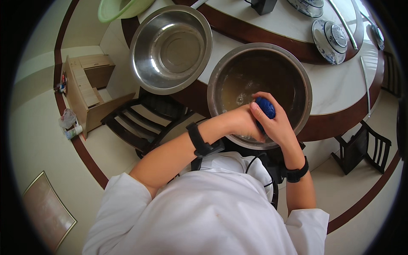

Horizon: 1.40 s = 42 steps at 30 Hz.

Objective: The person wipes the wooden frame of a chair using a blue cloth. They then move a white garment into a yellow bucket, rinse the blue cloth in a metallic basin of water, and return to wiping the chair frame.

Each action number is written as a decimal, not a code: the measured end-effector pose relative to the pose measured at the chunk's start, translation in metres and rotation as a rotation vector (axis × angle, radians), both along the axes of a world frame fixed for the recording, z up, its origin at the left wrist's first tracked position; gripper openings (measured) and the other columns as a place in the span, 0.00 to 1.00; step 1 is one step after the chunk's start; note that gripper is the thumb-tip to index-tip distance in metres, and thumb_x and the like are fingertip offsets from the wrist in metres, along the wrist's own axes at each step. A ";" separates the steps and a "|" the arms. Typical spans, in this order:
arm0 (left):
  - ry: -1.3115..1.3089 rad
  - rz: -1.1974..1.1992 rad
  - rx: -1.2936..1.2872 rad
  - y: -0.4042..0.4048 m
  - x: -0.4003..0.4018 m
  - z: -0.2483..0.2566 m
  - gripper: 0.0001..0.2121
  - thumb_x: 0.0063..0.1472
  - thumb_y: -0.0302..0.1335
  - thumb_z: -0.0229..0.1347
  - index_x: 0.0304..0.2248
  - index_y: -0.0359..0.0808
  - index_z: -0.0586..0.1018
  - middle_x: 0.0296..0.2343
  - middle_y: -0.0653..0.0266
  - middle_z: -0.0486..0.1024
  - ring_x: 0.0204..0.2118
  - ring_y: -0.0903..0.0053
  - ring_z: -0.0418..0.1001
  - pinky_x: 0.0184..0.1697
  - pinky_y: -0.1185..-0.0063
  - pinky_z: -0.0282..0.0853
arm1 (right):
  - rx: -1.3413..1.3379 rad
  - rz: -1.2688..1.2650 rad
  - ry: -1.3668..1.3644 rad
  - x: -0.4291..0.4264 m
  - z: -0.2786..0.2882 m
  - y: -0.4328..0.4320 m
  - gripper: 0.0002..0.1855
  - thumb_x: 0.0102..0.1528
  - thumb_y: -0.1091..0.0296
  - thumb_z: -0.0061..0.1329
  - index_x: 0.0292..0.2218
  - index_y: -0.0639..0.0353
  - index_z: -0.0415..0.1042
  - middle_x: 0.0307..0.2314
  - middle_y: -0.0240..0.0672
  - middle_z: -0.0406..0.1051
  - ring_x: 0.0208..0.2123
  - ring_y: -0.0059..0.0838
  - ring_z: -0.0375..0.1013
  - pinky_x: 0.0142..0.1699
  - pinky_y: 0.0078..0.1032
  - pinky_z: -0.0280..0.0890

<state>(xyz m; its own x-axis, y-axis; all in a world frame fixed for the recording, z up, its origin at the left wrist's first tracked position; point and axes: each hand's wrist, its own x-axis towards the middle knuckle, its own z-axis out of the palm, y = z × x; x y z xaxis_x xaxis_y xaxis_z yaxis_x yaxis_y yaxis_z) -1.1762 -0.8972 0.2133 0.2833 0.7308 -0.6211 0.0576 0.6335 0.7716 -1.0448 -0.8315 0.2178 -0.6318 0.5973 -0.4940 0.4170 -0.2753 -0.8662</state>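
Observation:
A blue, wet-looking bundle, perhaps a cloth [265, 107], is squeezed between my two hands. My left hand [247, 122] is pressed against it from the left, its fingers partly hidden. From the right, my right hand [276, 124] wraps the bundle, with fingers curled over the top and the thumb across the front. Both hands are above the near part of a large steel basin [306, 92], which holds cloudy brownish water [261, 76] with some bubbles.
A second steel basin [181, 51], apparently without water, sits at the upper left, beside a pale green basin [127, 11]. Blue-and-white dishes [333, 41] rest on the table's raised round part. Black chairs [143, 121] stand around the table [331, 91].

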 end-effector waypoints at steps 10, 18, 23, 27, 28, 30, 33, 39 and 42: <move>0.485 -0.016 0.259 -0.006 0.010 -0.033 0.32 0.42 0.29 0.66 0.48 0.35 0.67 0.40 0.52 0.74 0.52 0.63 0.66 0.53 0.72 0.61 | 0.456 -0.025 -0.227 -0.014 -0.009 -0.012 0.18 0.56 0.55 0.46 0.30 0.64 0.65 0.24 0.51 0.70 0.27 0.52 0.71 0.32 0.38 0.65; 0.441 0.280 0.193 -0.007 0.024 -0.014 0.22 0.46 0.22 0.61 0.38 0.28 0.63 0.29 0.47 0.76 0.35 0.51 0.74 0.36 0.66 0.70 | 0.340 -0.018 -0.266 -0.010 -0.028 -0.003 0.17 0.56 0.60 0.41 0.30 0.69 0.64 0.25 0.59 0.69 0.29 0.60 0.70 0.34 0.42 0.64; 0.597 0.235 0.318 -0.014 0.029 -0.023 0.34 0.47 0.21 0.60 0.52 0.28 0.56 0.36 0.42 0.72 0.41 0.51 0.72 0.42 0.67 0.69 | 0.257 -0.041 -0.269 -0.009 -0.022 -0.002 0.17 0.57 0.59 0.42 0.32 0.70 0.63 0.27 0.59 0.68 0.31 0.57 0.70 0.36 0.40 0.64; 0.312 0.350 0.405 -0.018 0.008 -0.017 0.54 0.41 0.24 0.67 0.62 0.38 0.41 0.48 0.46 0.66 0.49 0.59 0.69 0.50 0.73 0.65 | 0.342 -0.110 0.009 0.003 -0.011 -0.014 0.16 0.57 0.61 0.46 0.38 0.67 0.65 0.37 0.55 0.66 0.38 0.49 0.69 0.42 0.34 0.64; 0.276 0.319 0.289 -0.017 -0.003 -0.009 0.62 0.36 0.25 0.70 0.63 0.42 0.34 0.52 0.53 0.62 0.51 0.67 0.66 0.54 0.75 0.61 | 0.412 -0.114 0.103 0.009 -0.009 -0.018 0.16 0.56 0.62 0.47 0.39 0.66 0.65 0.40 0.53 0.65 0.41 0.47 0.69 0.44 0.33 0.64; -0.026 0.278 0.055 -0.009 -0.021 0.007 0.52 0.36 0.25 0.70 0.60 0.40 0.51 0.48 0.58 0.66 0.50 0.71 0.67 0.53 0.76 0.62 | 0.525 -0.047 0.244 0.015 -0.005 -0.020 0.17 0.55 0.63 0.49 0.42 0.63 0.66 0.44 0.49 0.63 0.44 0.47 0.67 0.48 0.33 0.62; -0.255 0.078 -0.080 -0.008 -0.030 0.007 0.33 0.36 0.26 0.69 0.46 0.36 0.70 0.40 0.63 0.73 0.43 0.75 0.71 0.48 0.79 0.66 | 0.690 0.080 0.292 0.025 -0.004 -0.016 0.21 0.48 0.62 0.56 0.41 0.62 0.69 0.47 0.46 0.62 0.48 0.50 0.65 0.53 0.35 0.60; -0.048 -0.261 0.048 -0.005 -0.014 0.011 0.24 0.37 0.26 0.68 0.38 0.35 0.75 0.33 0.65 0.75 0.36 0.77 0.73 0.41 0.78 0.70 | 0.323 0.094 0.425 0.010 0.005 -0.012 0.24 0.39 0.63 0.64 0.36 0.63 0.72 0.43 0.44 0.69 0.46 0.40 0.70 0.52 0.33 0.62; -0.002 -0.043 0.105 -0.015 -0.004 0.001 0.20 0.39 0.25 0.66 0.35 0.35 0.76 0.31 0.63 0.76 0.35 0.76 0.74 0.40 0.79 0.70 | 0.106 -0.150 0.314 0.008 0.003 -0.023 0.18 0.39 0.68 0.65 0.29 0.62 0.70 0.35 0.41 0.73 0.39 0.28 0.72 0.48 0.28 0.65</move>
<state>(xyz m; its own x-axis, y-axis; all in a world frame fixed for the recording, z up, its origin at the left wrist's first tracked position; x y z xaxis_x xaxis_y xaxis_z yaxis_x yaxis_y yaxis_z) -1.1804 -0.9123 0.2148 0.3167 0.7793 -0.5408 0.0811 0.5458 0.8340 -1.0369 -0.8544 0.2208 -0.6444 0.7323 -0.2205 0.0880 -0.2154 -0.9726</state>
